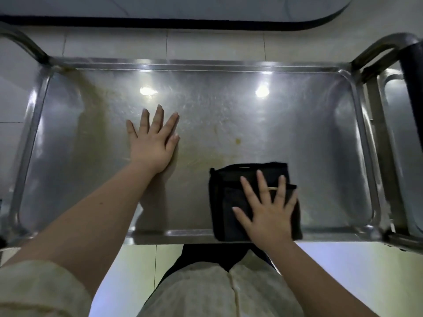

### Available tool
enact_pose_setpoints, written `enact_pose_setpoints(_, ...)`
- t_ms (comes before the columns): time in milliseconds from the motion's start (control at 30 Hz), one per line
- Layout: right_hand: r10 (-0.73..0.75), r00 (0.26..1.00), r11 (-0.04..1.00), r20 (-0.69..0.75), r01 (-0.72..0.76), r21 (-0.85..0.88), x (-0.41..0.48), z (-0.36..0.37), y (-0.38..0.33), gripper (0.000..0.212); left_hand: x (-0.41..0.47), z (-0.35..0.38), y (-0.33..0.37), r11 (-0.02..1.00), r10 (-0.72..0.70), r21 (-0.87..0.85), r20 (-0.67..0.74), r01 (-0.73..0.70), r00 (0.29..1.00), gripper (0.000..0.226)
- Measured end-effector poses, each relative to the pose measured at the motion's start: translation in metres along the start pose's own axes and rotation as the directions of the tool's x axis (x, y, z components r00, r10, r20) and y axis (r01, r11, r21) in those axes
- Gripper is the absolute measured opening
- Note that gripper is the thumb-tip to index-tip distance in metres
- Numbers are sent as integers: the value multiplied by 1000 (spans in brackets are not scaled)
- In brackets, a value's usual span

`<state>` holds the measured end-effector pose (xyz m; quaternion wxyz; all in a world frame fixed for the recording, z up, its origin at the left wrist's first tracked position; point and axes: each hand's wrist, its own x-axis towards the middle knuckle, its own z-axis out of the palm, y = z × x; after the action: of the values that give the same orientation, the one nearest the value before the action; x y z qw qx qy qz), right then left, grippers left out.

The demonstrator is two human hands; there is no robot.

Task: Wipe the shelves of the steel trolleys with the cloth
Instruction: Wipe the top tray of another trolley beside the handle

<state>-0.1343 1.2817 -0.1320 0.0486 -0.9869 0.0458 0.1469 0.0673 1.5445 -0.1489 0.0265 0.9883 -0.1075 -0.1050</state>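
**Wiping a steel trolley shelf: top tray, two hands, one cloth**

Item 1, steel trolley [75, 179]: top shelf seen from above, a shallow rectangular tray with a raised rim and rounded corners. Surface scuffed, with two bright light reflections near the far edge, a yellowish-brown film toward the left, and a small yellow spot [238, 140] right of centre. Tubular handles rise at both far corners.

Item 2, black cloth [229, 202]: folded into a rough square, lying flat on the tray's near right part, its near edge overlapping the front rim.

Item 3, right hand [267, 209]: palm down on the cloth, fingers spread wide, pressing flat without gripping. A thin band shows on one finger.

Item 4, left hand [152, 140]: flat on bare steel left of centre, fingers spread, holding nothing, well apart from the cloth.

Item 5, second steel trolley [393, 138]: just beside the first on the right, only partly in view.

Item 6, tiled floor [114, 44]: pale, around and beneath.
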Motion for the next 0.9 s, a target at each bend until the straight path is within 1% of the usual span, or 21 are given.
enact_pose_setpoints(100,-33,999,999,-33,32,-19,44,-7,-25,71,-1,0,-1,1000,15,-26,-15,-15,1000,56)
enact_pose_setpoints(167,-4,999,1000,-54,3,-22,100,-19,-27,72,-1,1,-2,999,21,-35,-28,-22,999,55)
enact_pose_setpoints(267,55,998,998,-38,-55,5,196,-44,-27,73,0,4,-2,998,27,-53,-53,-30,998,55)
enact_pose_setpoints(367,77,997,996,-15,-77,36,248,-60,-32,73,3,6,-5,998,6,-65,-71,-11,997,55)
enact_pose_setpoints(433,66,997,997,-30,-64,50,243,-61,-35,72,4,5,-6,997,-7,-76,-76,2,997,54)
enact_pose_setpoints(500,45,998,997,-48,-42,69,211,-54,-33,71,4,4,-4,996,-6,-87,-79,-1,997,54)
enact_pose_setpoints(633,-13,997,998,-82,18,59,96,-20,-30,71,2,3,-1,996,-14,-85,-63,8,998,53)
enact_pose_setpoints(733,-33,999,999,-39,35,41,23,3,-35,72,1,3,1,997,-18,-78,-59,13,998,54)
enact_pose_setpoints(800,-44,999,999,-21,45,31,15,5,-36,71,0,3,1,997,-19,-81,-59,14,998,55)
enact_pose_setpoints(900,-42,995,999,-92,44,25,68,-10,-37,69,0,2,2,997,-17,-72,-74,11,997,55)
